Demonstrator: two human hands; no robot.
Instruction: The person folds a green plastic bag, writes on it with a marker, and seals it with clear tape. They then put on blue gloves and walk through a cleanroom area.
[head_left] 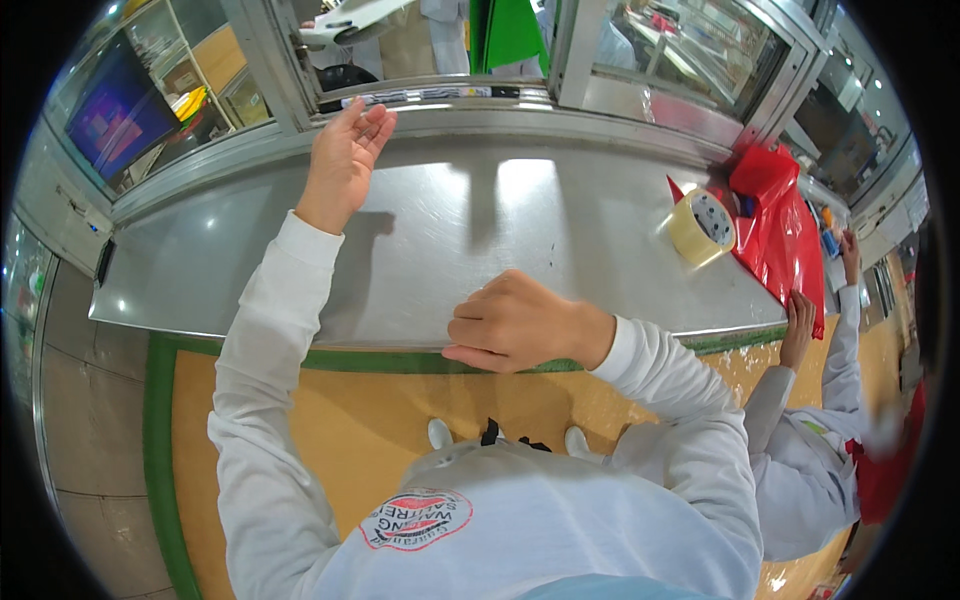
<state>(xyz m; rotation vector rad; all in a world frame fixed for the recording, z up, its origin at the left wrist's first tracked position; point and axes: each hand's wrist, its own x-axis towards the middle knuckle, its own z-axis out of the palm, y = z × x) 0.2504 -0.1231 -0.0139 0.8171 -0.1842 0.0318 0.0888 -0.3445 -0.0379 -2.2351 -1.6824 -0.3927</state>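
Note:
My left hand [350,165] is raised at the far side of the steel counter [280,250], palm showing and fingers loosely stretched. Its fingertips are beside the left end of a long black-and-white strip-like thing [430,95] in the window opening; I cannot tell whether they touch it. Above the counter's near edge is my right hand [520,322], back upward and fingers curled in. Whatever those fingers may hold is hidden. To the right, a roll of pale yellow tape [700,228] lies against a red plastic bag [780,225].
A co-worker's hand [798,325] touches the red bag's near edge, and their other hand [851,255] reaches beyond it. Metal-framed sliding windows [680,60] line the back. Through the opening show a green sheet [505,38] and people in pale clothes. A screen [125,105] is behind glass at left.

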